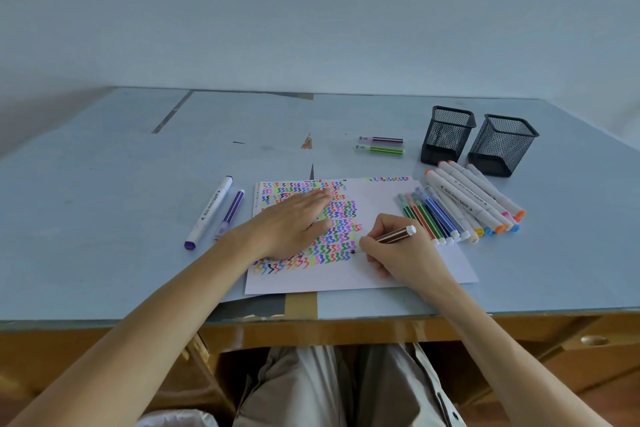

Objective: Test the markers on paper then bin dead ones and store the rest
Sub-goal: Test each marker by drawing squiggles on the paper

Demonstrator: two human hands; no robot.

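A white sheet of paper [398, 274] covered with rows of coloured squiggles lies on the blue table. My left hand [291, 222] presses flat on the sheet with straight fingers. My right hand [394, 250] grips a brown striped marker [396, 234], its tip on the paper beside a small dark mark. Several thin striped markers [429, 215] and thick white markers [474, 198] lie in a row right of the sheet. Two black mesh pen holders [448, 135] [502, 146] stand behind them.
A thick white marker with a purple end [209, 211] and a thin purple marker [231, 213] lie left of the paper. A purple marker [381, 140] and a green one [381, 150] lie behind it. A bin liner edge [173, 419] shows below the desk.
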